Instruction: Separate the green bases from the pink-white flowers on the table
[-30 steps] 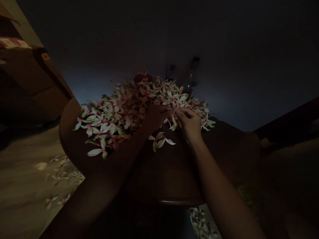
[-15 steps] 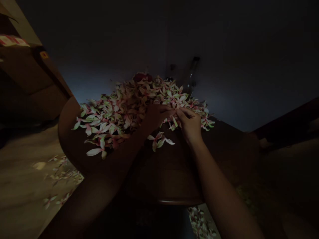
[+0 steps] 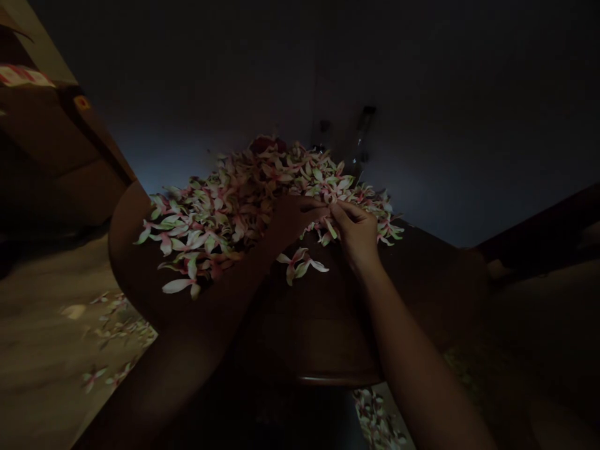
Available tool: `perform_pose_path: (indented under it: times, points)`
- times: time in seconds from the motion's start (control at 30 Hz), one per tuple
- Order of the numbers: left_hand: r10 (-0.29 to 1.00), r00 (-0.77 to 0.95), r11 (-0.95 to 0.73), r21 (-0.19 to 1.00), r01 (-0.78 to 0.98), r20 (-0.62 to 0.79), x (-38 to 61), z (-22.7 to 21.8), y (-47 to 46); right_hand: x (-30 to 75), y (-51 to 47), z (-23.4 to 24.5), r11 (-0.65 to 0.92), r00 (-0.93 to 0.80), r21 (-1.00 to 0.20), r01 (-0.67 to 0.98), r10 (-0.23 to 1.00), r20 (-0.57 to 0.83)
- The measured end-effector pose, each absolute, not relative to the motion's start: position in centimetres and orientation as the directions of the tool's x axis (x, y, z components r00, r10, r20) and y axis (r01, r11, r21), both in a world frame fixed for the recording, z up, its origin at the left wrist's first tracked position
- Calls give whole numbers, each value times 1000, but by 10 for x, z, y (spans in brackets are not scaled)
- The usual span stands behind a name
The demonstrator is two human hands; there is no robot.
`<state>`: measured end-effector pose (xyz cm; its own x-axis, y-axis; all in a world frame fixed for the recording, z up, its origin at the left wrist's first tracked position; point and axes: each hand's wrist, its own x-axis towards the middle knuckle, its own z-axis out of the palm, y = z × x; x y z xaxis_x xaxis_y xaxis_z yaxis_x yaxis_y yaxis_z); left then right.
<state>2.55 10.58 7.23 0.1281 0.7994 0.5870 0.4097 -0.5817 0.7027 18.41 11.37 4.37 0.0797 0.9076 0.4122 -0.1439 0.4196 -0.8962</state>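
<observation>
The left hand [image 3: 295,219] and right hand [image 3: 357,234] meet at the near edge of a heap of pink-and-white blossoms [image 3: 225,212] piled on a round wooden table [image 3: 309,325]. The right fingertips [image 3: 338,209] close in a narrow pinch on a blossom; the light is too dim to tell the left hand's grip. These blossoms look light, soft and easily bruised, so the narrow base where the petals join seems the place to hold.
</observation>
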Motion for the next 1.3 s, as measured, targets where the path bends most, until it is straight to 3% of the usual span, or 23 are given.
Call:
perform_pose_path:
  times: [0.3,0.67,0.87,1.3]
  points:
    - [816,107,-566,749,344,568,27,72,104,182,108,49,413,59,-898,-153,911,409]
    - [814,66,-555,739,382,577,29,76,100,181,111,46,419,75,-888,-192,908,412]
    - [821,88,-544,727,419,564,27,75,103,184,115,41,427,55,-894,-133,904,424]
    - [778,108,-586,651,483,619,28,77,99,182,112,44,405,54,-893,-194,914,403]
